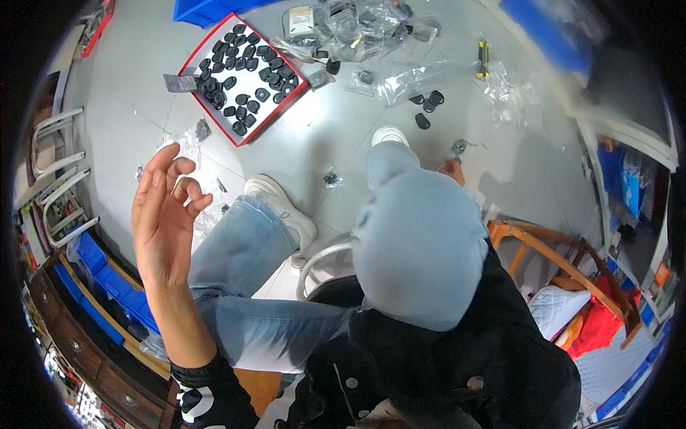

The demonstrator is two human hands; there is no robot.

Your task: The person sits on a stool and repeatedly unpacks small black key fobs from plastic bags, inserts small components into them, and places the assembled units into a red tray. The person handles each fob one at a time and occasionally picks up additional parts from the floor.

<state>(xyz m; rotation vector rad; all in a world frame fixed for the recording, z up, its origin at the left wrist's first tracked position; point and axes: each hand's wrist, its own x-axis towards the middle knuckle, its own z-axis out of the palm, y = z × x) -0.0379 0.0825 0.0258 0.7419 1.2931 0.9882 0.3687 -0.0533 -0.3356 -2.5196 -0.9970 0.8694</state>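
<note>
My left hand [163, 214] is raised on the left, palm showing and fingers loosely bent and apart, with nothing in it. Below and beyond it, clear plastic bags [191, 146] with small dark parts lie on the floor. My right hand [451, 170] reaches down past my bent knee, which hides most of it. Just beyond its visible part is a small clear bag with dark parts [459, 147]; whether the fingers grip it cannot be seen. Farther off, a white tray with a red rim [275, 118] holds many black key fob shells [251, 63]. Several loose black shells [429, 106] lie on the floor.
A heap of plastic bags [364, 28] lies right of the tray. A yellow-and-black tool [484, 58] is farther right. One small bag [331, 179] lies between my shoes. A blue bin [214, 10] stands at the far edge, a wooden chair [557, 257] at the right, drawers [93, 365] at the left.
</note>
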